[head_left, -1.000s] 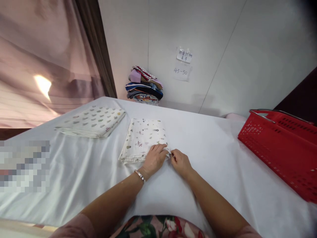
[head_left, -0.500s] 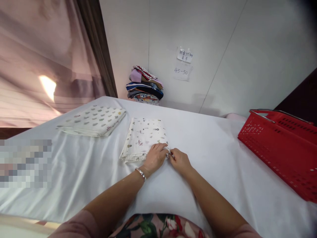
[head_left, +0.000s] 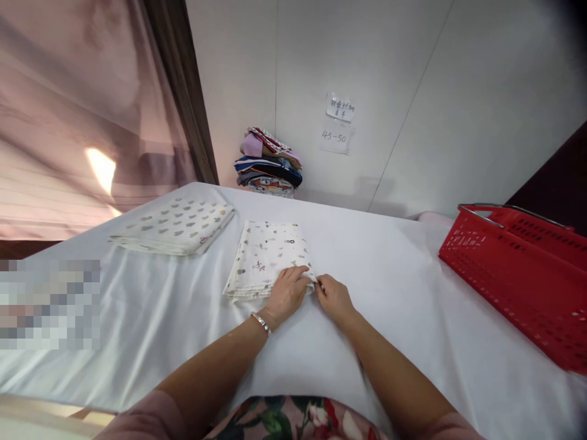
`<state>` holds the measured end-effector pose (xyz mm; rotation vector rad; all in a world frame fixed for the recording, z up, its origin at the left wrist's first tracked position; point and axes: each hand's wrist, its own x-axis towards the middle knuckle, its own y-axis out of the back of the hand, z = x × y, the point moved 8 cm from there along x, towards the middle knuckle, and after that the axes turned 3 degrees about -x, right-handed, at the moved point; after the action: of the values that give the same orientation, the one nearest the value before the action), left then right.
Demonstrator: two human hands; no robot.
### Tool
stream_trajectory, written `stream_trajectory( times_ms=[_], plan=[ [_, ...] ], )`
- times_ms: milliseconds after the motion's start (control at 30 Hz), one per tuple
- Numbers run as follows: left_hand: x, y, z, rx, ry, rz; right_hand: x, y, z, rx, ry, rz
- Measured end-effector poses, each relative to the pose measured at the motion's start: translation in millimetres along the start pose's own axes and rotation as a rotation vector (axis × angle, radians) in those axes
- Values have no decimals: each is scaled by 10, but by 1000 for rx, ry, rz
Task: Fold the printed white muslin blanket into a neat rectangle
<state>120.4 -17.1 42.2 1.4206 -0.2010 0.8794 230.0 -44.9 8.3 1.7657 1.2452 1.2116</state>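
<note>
Sunlit patch (head_left: 101,171) is sliding toward 3 o'clock on the curtain, both hands barely shifting. Right hand (head_left: 334,297) is pinching the 5 o'clock corner of the folded cloth (head_left: 270,253), at 12; left hand (head_left: 288,293) is pressing beside, grip unclear.

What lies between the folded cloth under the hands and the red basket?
In the head view, between the folded cloth and the red basket lie the right hand and bare white tablecloth.
</note>
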Motion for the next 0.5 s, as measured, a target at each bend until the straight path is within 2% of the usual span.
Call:
stream_trajectory(
  times_ms=[500],
  plan=[
    [3,-16,-13,-16,11,-10,8,45,-64,86,59,-13]
  ],
)
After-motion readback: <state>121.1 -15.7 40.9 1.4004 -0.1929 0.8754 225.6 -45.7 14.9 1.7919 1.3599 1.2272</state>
